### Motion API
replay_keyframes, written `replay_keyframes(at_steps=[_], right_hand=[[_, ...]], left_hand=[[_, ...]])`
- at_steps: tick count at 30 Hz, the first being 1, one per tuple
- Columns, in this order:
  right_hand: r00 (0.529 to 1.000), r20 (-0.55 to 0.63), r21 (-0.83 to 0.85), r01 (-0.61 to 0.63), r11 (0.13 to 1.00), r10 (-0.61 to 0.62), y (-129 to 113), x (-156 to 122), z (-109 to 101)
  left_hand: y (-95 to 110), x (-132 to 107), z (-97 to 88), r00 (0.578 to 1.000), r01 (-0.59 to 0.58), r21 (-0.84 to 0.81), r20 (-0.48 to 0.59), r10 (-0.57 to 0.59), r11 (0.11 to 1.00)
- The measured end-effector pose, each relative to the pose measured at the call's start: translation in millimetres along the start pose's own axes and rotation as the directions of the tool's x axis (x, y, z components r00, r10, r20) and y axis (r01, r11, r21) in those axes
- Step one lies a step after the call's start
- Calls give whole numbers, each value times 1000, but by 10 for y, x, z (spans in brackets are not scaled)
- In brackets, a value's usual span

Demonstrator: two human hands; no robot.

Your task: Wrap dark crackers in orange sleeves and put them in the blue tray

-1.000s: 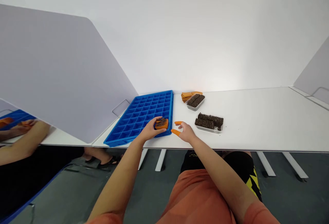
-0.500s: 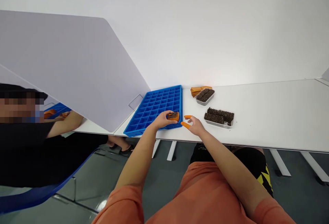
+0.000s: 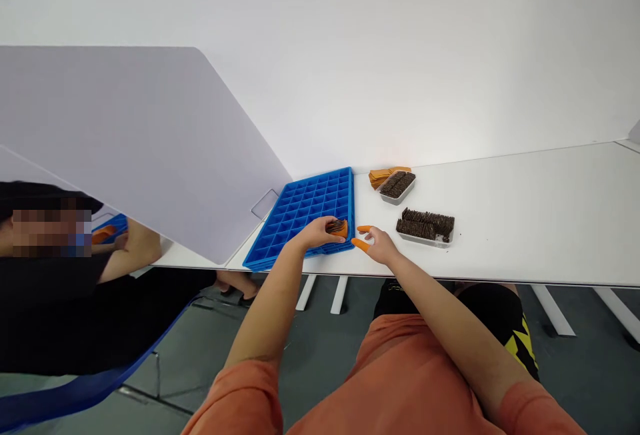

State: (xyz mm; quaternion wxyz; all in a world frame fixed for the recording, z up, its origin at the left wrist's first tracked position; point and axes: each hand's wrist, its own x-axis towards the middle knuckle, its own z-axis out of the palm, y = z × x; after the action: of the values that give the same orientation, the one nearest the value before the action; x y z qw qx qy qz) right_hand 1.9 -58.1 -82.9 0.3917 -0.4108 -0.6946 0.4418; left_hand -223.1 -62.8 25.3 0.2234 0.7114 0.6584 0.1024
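My left hand is closed around a small stack of orange paper envelopes with dark edges showing on top. It is over the near right corner of a blue divided tray. Just right of the tray, my right hand is apart from the stack, with thumb and forefinger spread and nothing between them. Orange finger covers sit on those two fingertips. To its right is a clear plastic box filled with rows of thin dark brown pieces.
Farther back, a second clear box of dark pieces leans against a pile of orange envelopes. A grey divider panel rises at left, with another person seated beyond it. The white table meets the wall.
The view has shifted slightly. My left hand still holds the orange envelopes, and my right hand stays spread beside it. The seated person's arm has moved a little.
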Motion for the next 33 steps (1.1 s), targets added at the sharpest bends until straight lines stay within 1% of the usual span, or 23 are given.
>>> replay_keyframes(at_steps=[4,7,9,11,13,15,18,21,24,26,29,33], right_hand=[[1000,6,-32,-1,999,1,-31,-9,-6],[1000,17,-72,-1,997,3,-73,-28,-23],[1000,28,-102,-3,995,6,-97,-46,-31],[999,44,-132,2,991,4,-113,-65,-34],[998,66,-162,23,987,-12,-123,-80,-31],[996,85,-189,52,981,-36,-133,-90,-25],[993,102,-228,82,970,-60,-153,-105,-12],[988,129,-250,115,961,-84,-176,-145,15],[979,168,-259,158,953,-117,-199,-212,57],[971,199,-266,181,947,-130,-218,-251,79],[967,224,-275,179,945,-118,-257,-277,87],[962,255,-283,169,944,-96,-305,-264,69]], left_hand=[[50,-19,-80,998,-29,41,49,27,999],[102,-3,-188,997,-32,65,79,27,997],[177,66,-273,998,-22,106,55,16,994],[286,214,-352,1000,-11,178,-15,14,984],[413,442,-413,995,-7,238,-92,29,971],[530,726,-448,988,0,267,-152,42,964],[653,1184,-443,964,46,320,-262,41,946],[718,1626,-349,946,92,340,-324,25,936],[745,2035,-184,929,183,318,-366,-58,930],[746,2279,-72,922,224,304,-375,-100,926],[718,2573,44,932,225,285,-341,-121,932],[598,2803,94,962,183,241,-245,-122,953]])
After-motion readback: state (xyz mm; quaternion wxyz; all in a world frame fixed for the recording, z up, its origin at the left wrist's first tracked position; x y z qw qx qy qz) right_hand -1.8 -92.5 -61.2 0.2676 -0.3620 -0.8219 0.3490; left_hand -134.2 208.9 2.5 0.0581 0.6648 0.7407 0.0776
